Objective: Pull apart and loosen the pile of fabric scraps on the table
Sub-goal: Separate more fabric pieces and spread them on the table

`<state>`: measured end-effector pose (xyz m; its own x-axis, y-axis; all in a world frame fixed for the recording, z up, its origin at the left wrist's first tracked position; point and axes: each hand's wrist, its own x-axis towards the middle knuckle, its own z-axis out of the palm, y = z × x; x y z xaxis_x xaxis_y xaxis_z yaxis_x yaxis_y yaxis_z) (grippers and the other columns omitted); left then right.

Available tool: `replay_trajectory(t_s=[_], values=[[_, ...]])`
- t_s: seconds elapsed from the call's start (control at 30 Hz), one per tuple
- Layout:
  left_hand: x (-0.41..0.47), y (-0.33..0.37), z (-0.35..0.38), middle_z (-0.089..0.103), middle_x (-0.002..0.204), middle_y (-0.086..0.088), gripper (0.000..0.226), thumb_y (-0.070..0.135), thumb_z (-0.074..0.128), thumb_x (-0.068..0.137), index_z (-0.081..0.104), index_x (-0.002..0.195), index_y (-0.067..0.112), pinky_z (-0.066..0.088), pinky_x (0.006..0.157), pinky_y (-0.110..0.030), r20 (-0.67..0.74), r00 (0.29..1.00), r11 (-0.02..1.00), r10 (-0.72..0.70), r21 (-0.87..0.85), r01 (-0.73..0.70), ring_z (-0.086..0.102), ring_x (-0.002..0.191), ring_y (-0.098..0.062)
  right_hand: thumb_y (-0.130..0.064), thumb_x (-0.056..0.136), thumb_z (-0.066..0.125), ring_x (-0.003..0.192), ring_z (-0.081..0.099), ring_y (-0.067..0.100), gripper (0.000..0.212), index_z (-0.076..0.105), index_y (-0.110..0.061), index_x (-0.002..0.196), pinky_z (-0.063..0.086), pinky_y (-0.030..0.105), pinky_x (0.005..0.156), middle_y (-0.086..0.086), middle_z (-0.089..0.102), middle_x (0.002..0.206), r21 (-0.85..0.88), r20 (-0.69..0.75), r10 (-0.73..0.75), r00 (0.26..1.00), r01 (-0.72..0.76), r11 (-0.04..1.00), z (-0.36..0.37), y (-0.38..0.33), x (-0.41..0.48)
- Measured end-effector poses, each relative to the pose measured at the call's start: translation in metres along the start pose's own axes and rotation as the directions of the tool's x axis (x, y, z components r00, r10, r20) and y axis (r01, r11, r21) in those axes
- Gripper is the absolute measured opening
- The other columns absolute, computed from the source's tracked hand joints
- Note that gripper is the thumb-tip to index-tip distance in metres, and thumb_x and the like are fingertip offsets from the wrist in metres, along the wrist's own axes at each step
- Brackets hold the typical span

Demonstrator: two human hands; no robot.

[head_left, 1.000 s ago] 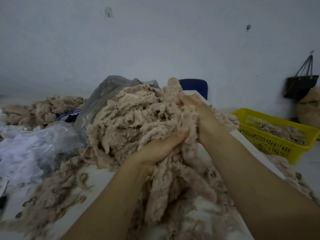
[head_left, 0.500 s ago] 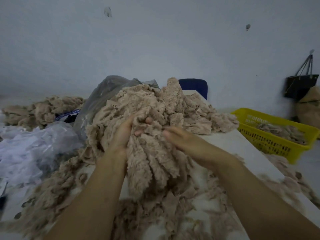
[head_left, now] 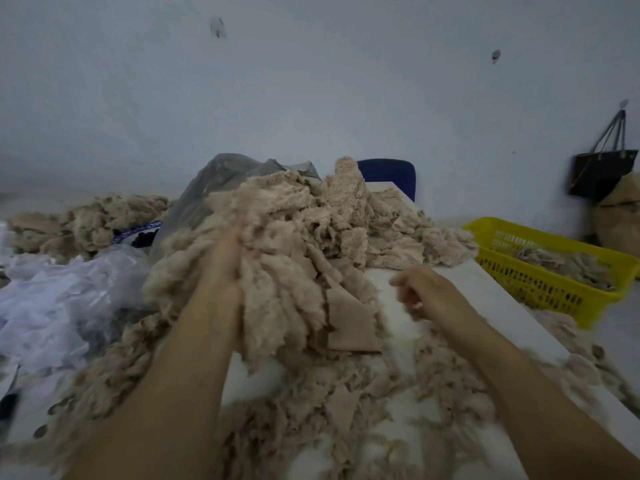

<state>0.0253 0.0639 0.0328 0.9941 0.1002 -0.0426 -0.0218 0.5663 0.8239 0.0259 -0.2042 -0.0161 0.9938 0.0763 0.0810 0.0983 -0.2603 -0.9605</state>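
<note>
A big heap of beige fabric scraps covers the middle of the white table. My left hand is pushed into the near side of the heap and grips a thick clump, its fingertips buried in the cloth. A flat beige piece hangs at the front of that clump. My right hand hovers over bare tabletop to the right of the clump, blurred, fingers loosely curled and holding nothing. Loose shreds lie scattered on the table between my forearms.
A yellow plastic basket with scraps stands off the table's right edge. A grey plastic bag sits behind the heap, white plastic sheeting at the left, and another scrap pile far left. A blue chair back and black bag stand by the wall.
My right hand has let go of the clump and swung right, away from the heap. My left hand has stayed in the scraps, and the clump has spread out to the right.
</note>
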Motion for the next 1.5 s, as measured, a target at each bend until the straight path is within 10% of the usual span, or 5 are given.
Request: replay_trajectory(t_s=[0.37, 0.7, 0.9, 1.07, 1.5], values=[[-0.026, -0.091, 0.086, 0.064, 0.115, 0.01, 0.046, 0.061, 0.072, 0.075, 0.067, 0.107, 0.028, 0.041, 0.088, -0.014, 0.136, 0.971, 0.721, -0.197, 0.691, 0.05, 0.056, 0.106, -0.003, -0.016, 0.094, 0.063, 0.118, 0.057, 0.008, 0.046, 0.048, -0.017, 0.138, 0.046, 0.017, 0.09, -0.008, 0.057, 0.127, -0.166, 0.109, -0.191, 0.975, 0.208, 0.964, 0.036, 0.005, -0.002], [-0.015, -0.084, 0.045, 0.069, 0.114, -0.005, 0.023, 0.039, 0.058, 0.095, 0.071, 0.1, 0.021, 0.054, 0.087, -0.038, 0.1, 0.993, 0.645, -0.068, 0.763, -0.033, 0.063, 0.097, -0.014, -0.059, 0.089, 0.058, 0.126, 0.056, 0.028, 0.058, 0.062, -0.017, 0.127, 0.05, 0.042, 0.098, 0.01, 0.056, 0.14, 0.902, -0.111, 0.234, 0.966, -0.001, 0.432, -0.047, 0.024, 0.026], [0.0, -0.119, -0.005, 0.035, 0.137, -0.007, 0.045, 0.039, 0.06, 0.091, 0.048, 0.128, 0.016, 0.041, 0.095, -0.034, -0.169, 0.909, 0.316, 0.38, 0.948, 0.044, 0.038, 0.126, -0.026, -0.05, 0.095, 0.053, 0.1, 0.059, 0.016, 0.057, 0.05, -0.013, 0.138, 0.049, 0.034, 0.089, -0.005, 0.059, 0.113, 0.13, -0.208, 0.189, 0.96, -0.165, 0.978, 0.028, 0.05, 0.034], [0.015, -0.116, -0.017, 0.043, 0.137, -0.011, 0.051, 0.036, 0.065, 0.089, 0.048, 0.129, 0.01, 0.046, 0.089, -0.037, -0.379, 0.881, 0.608, 0.282, 0.781, 0.141, 0.046, 0.122, -0.029, -0.054, 0.094, 0.045, 0.112, 0.044, 0.03, 0.03, 0.051, -0.026, 0.101, 0.04, 0.038, 0.083, 0.004, 0.048, 0.113, -0.734, 0.099, 0.041, 0.994, 0.045, 0.677, 0.085, 0.046, 0.027], [-0.003, -0.047, -0.008, 0.071, 0.098, -0.013, 0.034, 0.034, 0.048, 0.101, 0.064, 0.099, 0.004, 0.054, 0.085, -0.044, 0.003, 0.982, 0.919, -0.191, -0.35, 0.18, 0.066, 0.092, -0.028, -0.027, 0.104, 0.046, 0.086, 0.072, 0.013, 0.027, 0.057, -0.021, 0.128, 0.058, 0.032, 0.069, 0.0, 0.073, 0.106, 0.847, -0.014, 0.167, 0.986, -0.077, 0.526, 0.024, 0.005, 0.04]])
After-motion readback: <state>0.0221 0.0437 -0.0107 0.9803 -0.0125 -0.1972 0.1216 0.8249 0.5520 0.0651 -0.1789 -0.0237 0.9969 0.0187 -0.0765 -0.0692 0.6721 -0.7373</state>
